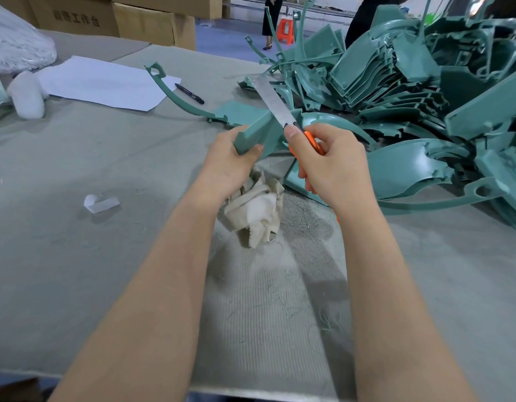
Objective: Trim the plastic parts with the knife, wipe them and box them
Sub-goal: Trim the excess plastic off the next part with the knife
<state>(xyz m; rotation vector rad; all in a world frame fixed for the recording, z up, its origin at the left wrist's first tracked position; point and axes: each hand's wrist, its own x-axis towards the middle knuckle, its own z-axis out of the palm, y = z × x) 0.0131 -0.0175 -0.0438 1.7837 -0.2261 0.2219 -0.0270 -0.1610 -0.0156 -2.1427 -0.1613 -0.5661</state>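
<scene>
Head camera: left grip (230, 166) clasped the plastic part (251, 132) steady; right grip (329, 166), wrapped round the knife (275, 103), trimmed its edge.

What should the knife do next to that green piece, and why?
Probably draw the knife along the edge of the green plastic part, shaving it. The right hand grips the orange handle, the blade lies across the part, the left hand holds it up, and the cloth lies untouched below.
</scene>
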